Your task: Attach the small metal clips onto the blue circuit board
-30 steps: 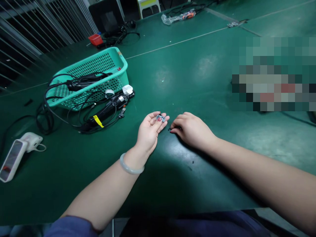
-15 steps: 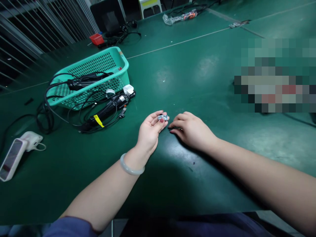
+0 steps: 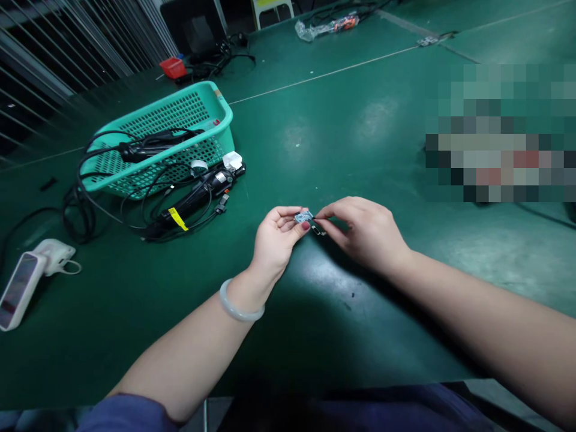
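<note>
Between the thumb and fingers of my left hand [image 3: 279, 237] is a small blue-and-white circuit board [image 3: 303, 216], held just above the table. My right hand [image 3: 366, 225] is closed in a pinch at the board's right edge. A tiny dark bit shows at its fingertips, too small to name. Just below the fingertips, a small black part with a light rim [image 3: 316, 230] appears to lie on the green table [image 3: 279, 336]. The fingers of my right hand partly overlap the view of that spot.
Left of my hands stands a green plastic basket [image 3: 225, 120] holding a black cabled device. Another black device with a yellow label [image 3: 179, 219] lies before it. A white device with a dark screen [image 3: 20, 288] is at far left. A red box [image 3: 173, 68] stands farther back.
My right hand has risen from the tabletop to the board and now pinches at its edge. The board has tilted and shifted slightly right. The small black part has come into view below.
</note>
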`<action>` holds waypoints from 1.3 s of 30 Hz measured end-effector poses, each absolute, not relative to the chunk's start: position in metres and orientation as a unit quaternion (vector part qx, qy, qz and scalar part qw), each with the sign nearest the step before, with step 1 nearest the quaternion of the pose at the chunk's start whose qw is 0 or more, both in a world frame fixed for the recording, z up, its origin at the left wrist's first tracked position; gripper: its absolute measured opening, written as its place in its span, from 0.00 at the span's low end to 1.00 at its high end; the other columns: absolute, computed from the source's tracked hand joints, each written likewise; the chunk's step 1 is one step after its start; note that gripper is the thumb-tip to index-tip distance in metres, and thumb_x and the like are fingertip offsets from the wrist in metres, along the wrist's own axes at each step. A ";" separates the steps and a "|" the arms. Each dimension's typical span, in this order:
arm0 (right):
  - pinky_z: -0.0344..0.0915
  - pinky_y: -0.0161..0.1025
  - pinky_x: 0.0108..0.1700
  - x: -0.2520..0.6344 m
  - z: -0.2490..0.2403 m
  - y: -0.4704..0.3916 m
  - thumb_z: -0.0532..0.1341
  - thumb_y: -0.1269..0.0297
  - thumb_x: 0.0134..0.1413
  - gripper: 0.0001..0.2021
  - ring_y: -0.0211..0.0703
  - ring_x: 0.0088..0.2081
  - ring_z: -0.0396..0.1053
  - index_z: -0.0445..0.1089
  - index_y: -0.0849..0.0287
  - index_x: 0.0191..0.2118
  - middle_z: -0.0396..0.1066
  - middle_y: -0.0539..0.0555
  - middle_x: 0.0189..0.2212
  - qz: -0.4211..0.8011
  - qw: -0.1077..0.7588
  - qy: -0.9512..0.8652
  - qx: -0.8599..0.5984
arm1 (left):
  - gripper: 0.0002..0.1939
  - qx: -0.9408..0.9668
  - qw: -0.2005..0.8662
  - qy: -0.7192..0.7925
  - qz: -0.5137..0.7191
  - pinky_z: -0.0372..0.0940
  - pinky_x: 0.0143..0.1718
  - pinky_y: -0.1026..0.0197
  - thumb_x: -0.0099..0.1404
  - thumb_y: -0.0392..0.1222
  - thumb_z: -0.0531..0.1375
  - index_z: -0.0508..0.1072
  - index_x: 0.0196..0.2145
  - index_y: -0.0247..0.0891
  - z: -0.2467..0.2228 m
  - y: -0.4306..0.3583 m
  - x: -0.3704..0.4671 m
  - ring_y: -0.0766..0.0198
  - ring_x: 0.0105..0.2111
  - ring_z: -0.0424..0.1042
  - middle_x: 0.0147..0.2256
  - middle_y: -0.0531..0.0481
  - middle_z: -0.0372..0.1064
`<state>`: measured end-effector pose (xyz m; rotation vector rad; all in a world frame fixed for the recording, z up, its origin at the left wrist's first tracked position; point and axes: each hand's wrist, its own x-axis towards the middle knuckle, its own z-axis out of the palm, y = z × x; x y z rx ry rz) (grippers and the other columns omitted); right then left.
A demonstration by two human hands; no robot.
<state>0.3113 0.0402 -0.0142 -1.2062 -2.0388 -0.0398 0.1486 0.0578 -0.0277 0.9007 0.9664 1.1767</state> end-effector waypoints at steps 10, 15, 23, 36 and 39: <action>0.67 0.38 0.38 0.309 -0.015 0.043 0.55 0.70 0.61 0.13 0.41 0.29 0.70 0.73 0.61 0.28 0.76 0.55 0.26 -0.123 0.317 -0.844 -0.414 | 0.19 0.406 0.625 0.436 0.503 0.67 0.46 0.59 0.40 0.34 0.73 0.71 0.30 0.35 -0.025 0.056 0.148 0.67 0.35 0.75 0.32 0.51 0.76; 0.68 0.38 0.37 0.310 -0.016 0.044 0.58 0.68 0.59 0.08 0.42 0.32 0.70 0.75 0.60 0.33 0.77 0.55 0.29 -0.037 0.380 -0.820 -0.426 | 0.20 0.351 0.693 0.395 0.491 0.67 0.46 0.62 0.40 0.34 0.73 0.72 0.31 0.34 -0.024 0.056 0.147 0.71 0.32 0.74 0.30 0.52 0.76; 0.69 0.40 0.42 0.330 -0.006 0.049 0.59 0.70 0.57 0.09 0.42 0.38 0.74 0.76 0.54 0.37 0.78 0.52 0.36 0.150 0.370 -0.777 -0.487 | 0.08 0.287 0.724 0.404 0.479 0.66 0.46 0.62 0.57 0.28 0.62 0.70 0.34 0.34 -0.020 0.056 0.148 0.69 0.35 0.76 0.33 0.50 0.76; 0.65 0.41 0.39 0.331 -0.013 0.052 0.58 0.65 0.56 0.08 0.45 0.36 0.70 0.74 0.59 0.30 0.73 0.54 0.31 0.147 0.174 -0.825 -0.518 | 0.12 0.317 0.714 0.398 0.481 0.64 0.51 0.57 0.52 0.29 0.66 0.70 0.34 0.34 -0.024 0.056 0.149 0.67 0.37 0.76 0.35 0.51 0.75; 0.66 0.40 0.37 0.330 -0.006 0.047 0.59 0.65 0.55 0.06 0.44 0.35 0.70 0.73 0.57 0.30 0.73 0.54 0.32 0.110 0.265 -0.791 -0.540 | 0.16 0.342 0.703 0.399 0.479 0.63 0.53 0.56 0.47 0.30 0.69 0.70 0.34 0.34 -0.026 0.055 0.150 0.68 0.37 0.75 0.35 0.51 0.75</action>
